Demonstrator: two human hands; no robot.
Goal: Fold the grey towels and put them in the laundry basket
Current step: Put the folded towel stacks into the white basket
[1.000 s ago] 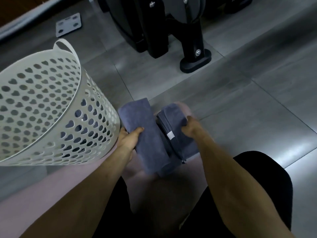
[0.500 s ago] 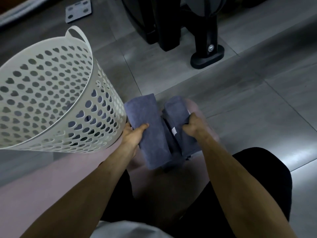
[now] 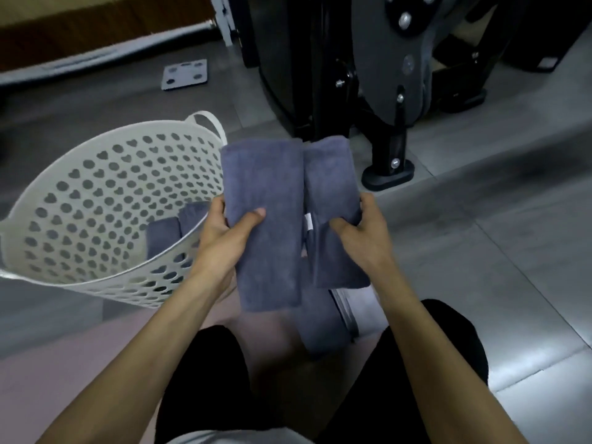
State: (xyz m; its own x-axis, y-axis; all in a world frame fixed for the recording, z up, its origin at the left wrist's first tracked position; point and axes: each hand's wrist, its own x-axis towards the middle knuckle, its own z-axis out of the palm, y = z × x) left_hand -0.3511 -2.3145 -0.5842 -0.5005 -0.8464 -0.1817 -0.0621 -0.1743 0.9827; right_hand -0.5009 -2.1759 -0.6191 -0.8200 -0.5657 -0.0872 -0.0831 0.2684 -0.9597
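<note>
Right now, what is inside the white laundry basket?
Two folded grey towels stand at the bottom of the laundry basket; its near wall and the left hand cover their lower parts.

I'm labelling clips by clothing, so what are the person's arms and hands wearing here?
Nothing shows on them: the left hand and right hand are gloveless, both forearms are uncovered as far as the frame shows, and no watch, ring or band is visible.
</note>
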